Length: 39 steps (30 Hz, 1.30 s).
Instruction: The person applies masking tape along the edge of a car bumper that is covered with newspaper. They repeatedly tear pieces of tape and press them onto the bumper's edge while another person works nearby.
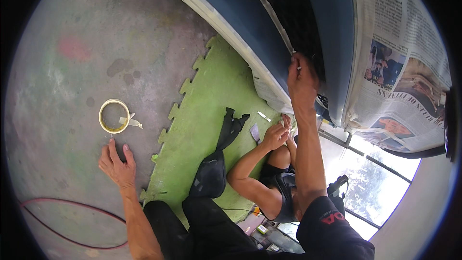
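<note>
A ring-shaped roll of cream masking tape (100, 117) lies on the concrete floor, with a loose tape end at its right side. Just below it my left hand (119, 166) is open, fingers apart, the index fingertip close to the roll. My right hand (304, 79) reaches up to the blue bumper-like panel (231, 14). Its fingers are closed at the lower end of a pale masking tape strip (270, 9), which runs along the edge of the dark opening. A small white bit shows between those fingers.
Newspaper (385, 24) is taped over the bodywork at right. A person (269, 178) crouches on the green foam mat (192, 130), hands near a small blade-like tool (263, 116) and a grey scrap (254, 133). A red hose (72, 201) curves across the floor at lower left.
</note>
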Tool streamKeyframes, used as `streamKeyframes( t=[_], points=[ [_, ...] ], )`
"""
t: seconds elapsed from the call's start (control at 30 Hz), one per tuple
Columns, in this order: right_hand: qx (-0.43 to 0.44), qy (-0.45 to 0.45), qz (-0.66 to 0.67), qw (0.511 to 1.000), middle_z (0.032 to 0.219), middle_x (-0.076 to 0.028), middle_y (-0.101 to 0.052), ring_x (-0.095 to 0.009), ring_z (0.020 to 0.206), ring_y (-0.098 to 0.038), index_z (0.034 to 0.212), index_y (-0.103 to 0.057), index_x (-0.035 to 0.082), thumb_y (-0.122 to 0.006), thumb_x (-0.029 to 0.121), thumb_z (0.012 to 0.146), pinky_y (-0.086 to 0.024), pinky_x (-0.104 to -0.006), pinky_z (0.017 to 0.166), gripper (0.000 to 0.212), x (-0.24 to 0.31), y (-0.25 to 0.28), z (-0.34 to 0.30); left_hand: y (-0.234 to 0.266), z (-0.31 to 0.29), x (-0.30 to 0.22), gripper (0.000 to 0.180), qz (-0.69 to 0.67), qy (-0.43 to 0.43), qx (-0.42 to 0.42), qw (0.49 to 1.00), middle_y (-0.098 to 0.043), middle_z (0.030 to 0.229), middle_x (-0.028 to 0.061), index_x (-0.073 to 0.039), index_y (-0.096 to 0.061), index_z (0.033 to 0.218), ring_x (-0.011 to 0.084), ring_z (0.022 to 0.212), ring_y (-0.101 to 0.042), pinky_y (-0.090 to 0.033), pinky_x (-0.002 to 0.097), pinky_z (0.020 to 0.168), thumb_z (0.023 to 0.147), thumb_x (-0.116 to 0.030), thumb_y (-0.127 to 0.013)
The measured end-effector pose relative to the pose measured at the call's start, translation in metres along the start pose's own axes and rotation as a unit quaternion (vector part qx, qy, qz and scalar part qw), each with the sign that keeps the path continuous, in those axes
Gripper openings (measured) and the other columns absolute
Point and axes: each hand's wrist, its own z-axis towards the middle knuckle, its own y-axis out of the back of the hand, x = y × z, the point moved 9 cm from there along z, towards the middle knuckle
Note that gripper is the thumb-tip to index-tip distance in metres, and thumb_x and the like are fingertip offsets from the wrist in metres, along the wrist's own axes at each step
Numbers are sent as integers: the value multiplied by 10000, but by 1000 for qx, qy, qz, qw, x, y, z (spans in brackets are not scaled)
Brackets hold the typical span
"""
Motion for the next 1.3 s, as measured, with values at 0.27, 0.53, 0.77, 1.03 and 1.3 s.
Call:
streamKeyframes(
  t=[0.27,0.53,0.77,1.03,1.3],
  points=[
    [14,29,-14,999,930,-112,-774,-296,798,-760,1241,-791,136,-730,129,1046,-595,-419,732,205,1,5,1,0,-1,-1,500,7,6,2,1000,-651,1358,135,-114,-691,1466,357,1158,-623,-490,517,987,1020,-318,-786],
    [-19,0,6,1000,864,-123,-767,-278,697,-725,1131,-740,63,-683,151,1015,-581,-397,678,156,-14,1,-16,3,3,-6,475,14,-6,-5,1000,-644,1356,154,-110,-689,1460,374,1171,-618,-487,527,995,1036,-308,-769],
    [-62,-198,178,962,784,-101,-709,-150,676,-682,1138,-654,-9,-629,142,1061,-530,-324,643,171,-44,21,-58,7,4,-8,459,17,-28,-19,999,-633,1362,163,-110,-682,1460,387,1157,-609,-483,530,993,1044,-288,-756],
    [-240,-318,361,843,1175,-149,-654,-174,843,-679,1217,-518,7,-569,55,1097,-519,-311,778,139,-26,15,-185,4,4,-13,461,3,-26,-16,1000,-626,1378,180,-96,-669,1469,399,1205,-596,-474,542,1035,1054,-284,-745],
    [-250,-284,308,873,1297,-146,-593,-172,845,-567,1194,-521,10,-643,53,1058,-502,-317,785,187,-7,13,-184,3,3,-11,469,14,-30,-14,999,-618,1414,193,-77,-663,1473,397,1293,-576,-449,549,1097,1074,-318,-718]
  ],
)
